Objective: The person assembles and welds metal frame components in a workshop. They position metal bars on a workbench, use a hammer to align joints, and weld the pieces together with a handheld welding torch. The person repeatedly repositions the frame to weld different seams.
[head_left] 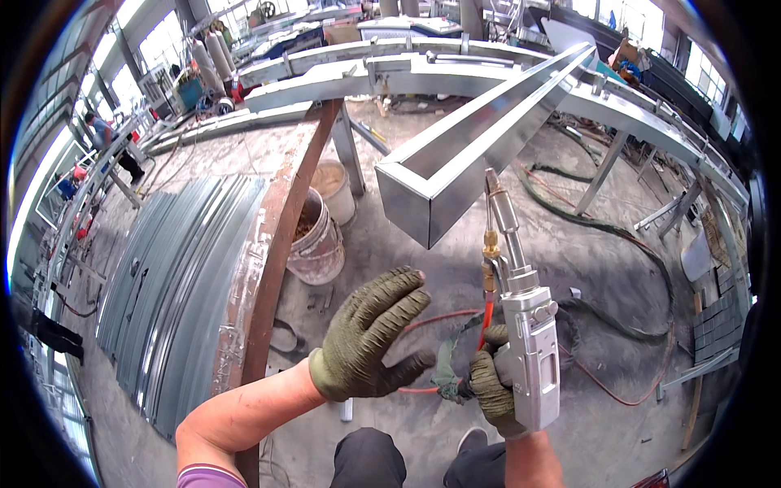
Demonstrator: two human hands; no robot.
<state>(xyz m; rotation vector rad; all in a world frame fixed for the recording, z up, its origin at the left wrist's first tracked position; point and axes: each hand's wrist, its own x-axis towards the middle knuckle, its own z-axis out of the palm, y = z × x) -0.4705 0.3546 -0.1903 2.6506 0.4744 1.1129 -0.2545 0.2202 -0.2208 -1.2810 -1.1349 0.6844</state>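
Note:
My right hand (492, 390), in a dark green glove, is wrapped round the grip of a silver handheld laser welding gun (533, 342). The gun points up and away, its nozzle close to the near end of a long, shiny sheet-metal box channel (404, 203); I cannot tell whether they touch. A brass fitting (490, 244) and an orange hose (486, 317) run along the gun's left side. My left hand (366, 337), gloved alike, is held in the air left of the gun, below the channel's near end. Its fingers are stretched out and it holds nothing.
A rusty brown beam (272, 220) runs along my left, with dirty buckets (317, 256) beside it. Long grey metal strips (183, 285) lie beyond. Metal rails (325, 84) on legs cross ahead, under the channel's far end. Dark cables (618, 232) snake over the floor. A person (102, 134) stands far left.

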